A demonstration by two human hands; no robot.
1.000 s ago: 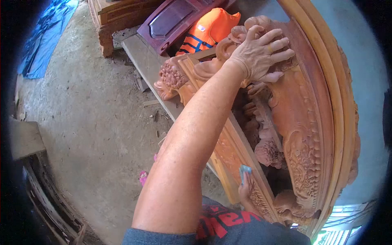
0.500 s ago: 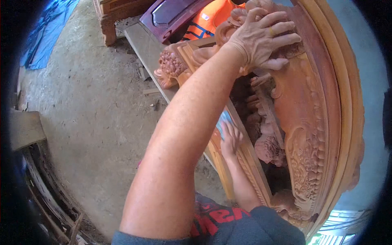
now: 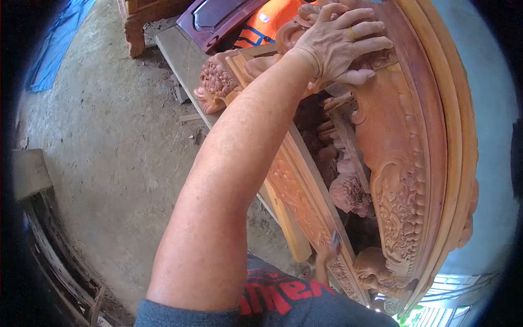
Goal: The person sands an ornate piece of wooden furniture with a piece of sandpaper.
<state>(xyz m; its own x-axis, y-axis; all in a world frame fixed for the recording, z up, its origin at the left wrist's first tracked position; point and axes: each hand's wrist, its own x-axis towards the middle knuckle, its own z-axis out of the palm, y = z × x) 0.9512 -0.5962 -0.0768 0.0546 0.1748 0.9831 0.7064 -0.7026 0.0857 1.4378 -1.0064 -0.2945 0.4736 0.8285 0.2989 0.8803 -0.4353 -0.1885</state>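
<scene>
My left hand (image 3: pixel 341 43) lies flat with its fingers spread on the carved top of a reddish-brown wooden piece of furniture (image 3: pixel 381 120); a ring sits on one finger. Beneath my left forearm runs a long carved wooden rail (image 3: pixel 297 191) with relief patterns. Lower down, near my shirt, my right hand (image 3: pixel 325 255) is closed round a small blue-grey piece of sandpaper (image 3: pixel 334 238) against this rail. Only an edge of the sandpaper shows, and my right fingers are small and partly blurred.
A carved rosette end (image 3: pixel 218 79) juts over a grey board (image 3: pixel 180 60). Behind it are a purple panel (image 3: pixel 218 22) and an orange vest (image 3: pixel 269 19). A blue tarp (image 3: pixel 60 49) lies on the concrete floor (image 3: pixel 120 136). Old planks (image 3: pixel 54 256) stand at lower left.
My right hand has slid down along the carved rail towards my body with the sandpaper. My left hand stays on the wood; the whole view has shifted slightly.
</scene>
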